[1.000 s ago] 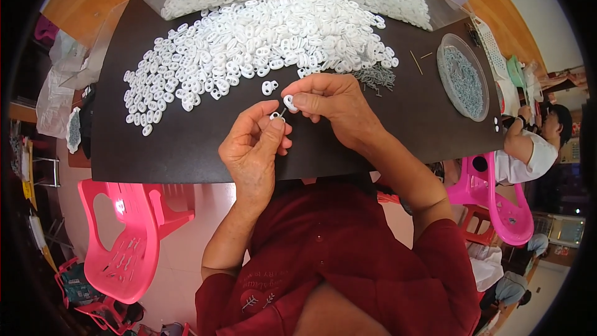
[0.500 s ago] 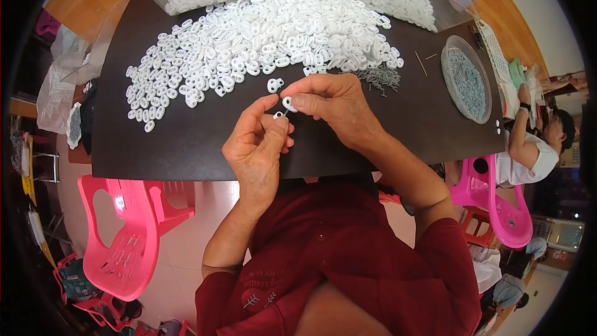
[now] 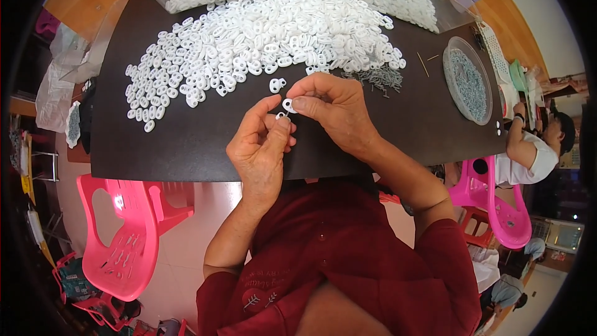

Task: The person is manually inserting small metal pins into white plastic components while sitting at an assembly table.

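My left hand (image 3: 260,149) pinches a small white oval plastic piece (image 3: 280,116) between thumb and forefinger. A second white two-holed piece (image 3: 287,105) is held in the fingertips of my right hand (image 3: 339,109), just above the first. A thin grey pin shows between the two pieces; how far it goes into either is too small to tell. Beyond my fingers a couple of the same white pieces (image 3: 277,84) lie on the dark table (image 3: 186,155). Farther back spreads a large heap of white pieces (image 3: 249,37), with loose grey pins (image 3: 384,79) at its right end.
Two clear bins (image 3: 160,1) of white pieces stand at the back. A round clear tub (image 3: 449,74) of grey pins sits at the right, near two thin sticks (image 3: 423,65). Pink chairs (image 3: 149,236) flank the table. Another person (image 3: 528,155) is at the far right.
Both hands have shifted slightly to the right, and the two held white pieces look a little closer together. Both hands keep their pinch.
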### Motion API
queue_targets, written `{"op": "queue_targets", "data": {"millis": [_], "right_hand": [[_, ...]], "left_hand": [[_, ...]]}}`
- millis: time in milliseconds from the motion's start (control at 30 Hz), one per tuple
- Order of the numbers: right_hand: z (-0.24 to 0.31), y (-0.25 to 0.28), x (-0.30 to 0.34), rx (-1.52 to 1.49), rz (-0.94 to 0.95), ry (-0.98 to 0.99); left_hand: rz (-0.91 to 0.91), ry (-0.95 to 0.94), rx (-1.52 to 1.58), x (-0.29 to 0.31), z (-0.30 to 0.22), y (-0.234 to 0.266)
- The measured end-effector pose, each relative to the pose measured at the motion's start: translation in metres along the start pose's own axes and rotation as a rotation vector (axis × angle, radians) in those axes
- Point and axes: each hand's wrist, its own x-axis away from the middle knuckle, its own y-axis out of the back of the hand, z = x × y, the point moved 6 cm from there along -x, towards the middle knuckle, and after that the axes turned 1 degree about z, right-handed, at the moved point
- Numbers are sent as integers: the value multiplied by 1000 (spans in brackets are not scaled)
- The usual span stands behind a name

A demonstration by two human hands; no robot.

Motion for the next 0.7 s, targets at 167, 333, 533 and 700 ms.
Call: {"op": "queue_targets", "data": {"millis": [167,333,533,700], "right_hand": [[2,-5,3,-58,5,-14],[2,-7,4,-104,18,-38],[-1,-9,3,-74,15,-16],[2,-11,5,-162,-27,20]], "left_hand": [[10,20,32,-2,5,0],[12,38,31,-3,4,1],[15,12,40,-5,6,2],[7,14,73,-5,7,0]]}}
